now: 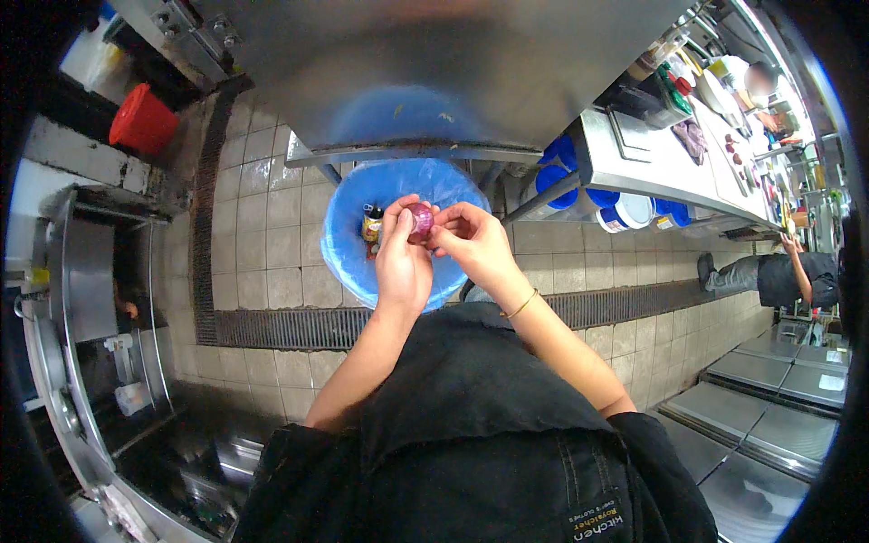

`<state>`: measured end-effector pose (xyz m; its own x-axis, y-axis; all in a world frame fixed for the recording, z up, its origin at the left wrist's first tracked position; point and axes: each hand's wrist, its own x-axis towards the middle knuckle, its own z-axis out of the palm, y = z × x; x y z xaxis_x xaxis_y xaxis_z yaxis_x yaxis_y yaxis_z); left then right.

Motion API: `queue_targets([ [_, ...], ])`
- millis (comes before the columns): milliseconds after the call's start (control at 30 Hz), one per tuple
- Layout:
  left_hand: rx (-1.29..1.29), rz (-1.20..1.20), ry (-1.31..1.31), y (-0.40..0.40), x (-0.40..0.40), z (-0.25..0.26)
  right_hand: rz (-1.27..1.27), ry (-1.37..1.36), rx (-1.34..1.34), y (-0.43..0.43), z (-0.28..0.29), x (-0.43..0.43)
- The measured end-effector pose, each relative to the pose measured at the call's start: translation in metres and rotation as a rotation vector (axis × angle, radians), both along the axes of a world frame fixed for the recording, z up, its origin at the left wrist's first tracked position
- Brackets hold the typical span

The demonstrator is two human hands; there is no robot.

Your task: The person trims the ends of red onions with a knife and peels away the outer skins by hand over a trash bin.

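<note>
A small red onion (421, 221) with shiny purple skin is held in front of me, above a bin lined with a blue plastic bag (346, 271). My left hand (402, 265) grips the onion from the left, thumb and fingers around it. The thumb and bent fingers of my right hand (472, 237) touch the onion's right side; whether they pinch a bit of skin is too small to tell. Inside the bin, a bottle with a yellow label (371, 225) lies left of my hands. Much of the bin's inside is hidden behind them.
A steel counter (434, 75) overhangs the bin's far side. At right stands a worktable (638, 173) with a cutting board and several onions; blue-lidded buckets (558, 186) sit beneath. A drain grate (292, 328) crosses the tiled floor. Another person (794, 271) stands far right; a red bin (144, 121) is at left.
</note>
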<state>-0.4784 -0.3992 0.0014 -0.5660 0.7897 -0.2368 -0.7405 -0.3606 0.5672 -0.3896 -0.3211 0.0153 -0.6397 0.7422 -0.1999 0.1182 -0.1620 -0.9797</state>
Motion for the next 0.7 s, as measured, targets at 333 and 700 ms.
queue_targets([
  [333, 0.057, -0.031, 0.043, 0.001, 0.013, 0.006, -0.042, -0.036, 0.046, 0.002, 0.002, 0.011],
  [700, 0.056, 0.008, 0.050, -0.001, 0.015, 0.008, -0.042, 0.090, 0.059, -0.009, 0.015, 0.014],
])
